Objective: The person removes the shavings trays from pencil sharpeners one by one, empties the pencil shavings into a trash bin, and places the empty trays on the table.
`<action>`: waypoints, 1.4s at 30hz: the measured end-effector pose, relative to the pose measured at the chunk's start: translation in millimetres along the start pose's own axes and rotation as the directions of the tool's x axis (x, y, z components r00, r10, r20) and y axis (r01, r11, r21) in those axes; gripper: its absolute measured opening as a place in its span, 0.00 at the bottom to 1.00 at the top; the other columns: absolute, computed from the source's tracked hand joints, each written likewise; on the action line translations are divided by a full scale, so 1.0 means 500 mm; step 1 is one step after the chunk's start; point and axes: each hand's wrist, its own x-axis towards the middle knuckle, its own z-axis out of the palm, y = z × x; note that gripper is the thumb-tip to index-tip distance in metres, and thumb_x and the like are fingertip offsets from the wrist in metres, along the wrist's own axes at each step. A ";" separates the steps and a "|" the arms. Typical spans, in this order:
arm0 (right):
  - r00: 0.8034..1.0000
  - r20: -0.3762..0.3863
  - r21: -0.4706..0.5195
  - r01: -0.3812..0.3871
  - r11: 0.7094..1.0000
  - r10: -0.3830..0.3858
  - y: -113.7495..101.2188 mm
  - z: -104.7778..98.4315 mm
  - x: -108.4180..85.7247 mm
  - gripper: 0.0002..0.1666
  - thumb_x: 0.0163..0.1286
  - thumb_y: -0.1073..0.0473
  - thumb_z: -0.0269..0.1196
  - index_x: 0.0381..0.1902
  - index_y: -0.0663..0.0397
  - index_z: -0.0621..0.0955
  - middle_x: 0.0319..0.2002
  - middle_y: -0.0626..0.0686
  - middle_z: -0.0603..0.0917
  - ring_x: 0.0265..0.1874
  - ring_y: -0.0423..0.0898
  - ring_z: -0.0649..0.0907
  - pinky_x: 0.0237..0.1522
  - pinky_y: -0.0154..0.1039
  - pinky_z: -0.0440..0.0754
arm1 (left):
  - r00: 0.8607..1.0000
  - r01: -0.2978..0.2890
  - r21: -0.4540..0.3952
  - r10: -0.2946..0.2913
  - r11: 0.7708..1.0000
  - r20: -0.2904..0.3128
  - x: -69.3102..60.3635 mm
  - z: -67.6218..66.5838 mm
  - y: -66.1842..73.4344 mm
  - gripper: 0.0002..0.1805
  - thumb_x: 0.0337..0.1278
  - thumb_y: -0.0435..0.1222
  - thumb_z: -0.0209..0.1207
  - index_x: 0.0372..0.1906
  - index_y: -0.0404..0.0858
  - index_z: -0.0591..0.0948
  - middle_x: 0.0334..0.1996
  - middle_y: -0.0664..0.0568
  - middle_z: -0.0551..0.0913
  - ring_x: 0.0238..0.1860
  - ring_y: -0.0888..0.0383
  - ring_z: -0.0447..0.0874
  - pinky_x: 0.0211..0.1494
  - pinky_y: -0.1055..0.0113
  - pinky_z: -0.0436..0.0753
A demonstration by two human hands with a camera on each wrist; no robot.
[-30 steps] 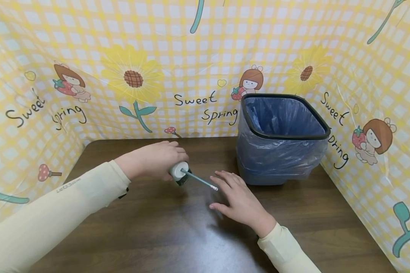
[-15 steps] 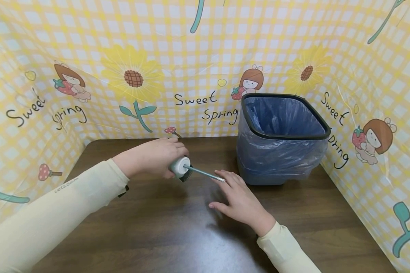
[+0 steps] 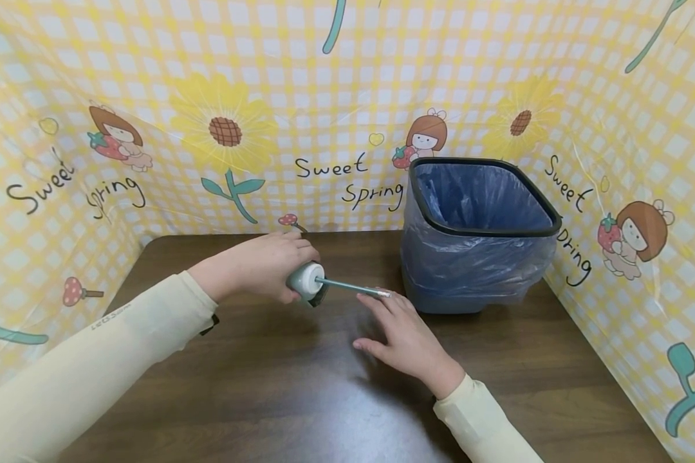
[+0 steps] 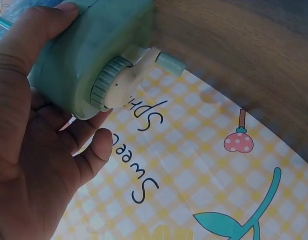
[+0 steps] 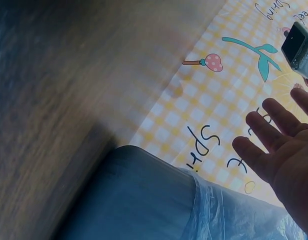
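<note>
My left hand grips a green hand-crank pencil sharpener above the table, thumb along its body. A teal pencil with a white end sticks out of the sharpener's round white front, pointing right. In the left wrist view the sharpener's ribbed collar and cream crank with a green knob show. My right hand is held with fingers spread. The pencil's free end overlaps its fingers in the head view; whether they touch I cannot tell. The pencil's tip is hidden inside the sharpener.
A bin with a black rim and a clear bluish liner stands at the back right, close behind my right hand. The brown wooden table is bordered by a yellow checked, printed cloth on the back and sides.
The sharpener has tilted and risen slightly in my left hand, so the pencil's free end has swung up and right, across the right fingers. My right hand has barely moved.
</note>
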 end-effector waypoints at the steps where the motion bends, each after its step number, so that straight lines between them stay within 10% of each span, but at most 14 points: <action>1: 1.000 0.000 0.006 -0.010 1.000 0.010 0.000 0.000 0.001 0.49 0.64 0.33 0.70 0.77 0.43 0.68 0.69 0.50 0.74 0.71 0.51 0.70 0.74 0.52 0.65 | 1.000 0.002 -0.004 -0.002 1.000 -0.003 0.000 0.000 0.000 0.37 0.39 0.51 0.80 0.56 0.41 0.81 0.50 0.53 0.84 0.50 0.53 0.76 0.54 0.52 0.79; 16: 0.991 0.025 0.231 -0.137 0.963 0.135 -0.006 0.004 0.019 0.47 0.65 0.34 0.69 0.77 0.42 0.68 0.72 0.46 0.72 0.72 0.47 0.70 0.71 0.54 0.69 | 0.999 -0.006 -0.032 0.004 0.999 -0.054 -0.009 0.002 0.001 0.35 0.39 0.53 0.79 0.54 0.43 0.82 0.47 0.55 0.84 0.48 0.56 0.76 0.53 0.54 0.79; 42: 0.990 0.052 0.420 -0.142 0.896 0.132 -0.028 0.015 0.056 0.45 0.66 0.37 0.70 0.75 0.44 0.69 0.71 0.44 0.72 0.71 0.44 0.72 0.70 0.52 0.71 | 0.999 0.019 -0.062 -0.021 0.998 -0.027 -0.012 -0.004 0.024 0.32 0.43 0.56 0.74 0.52 0.42 0.83 0.46 0.56 0.84 0.45 0.58 0.80 0.49 0.59 0.82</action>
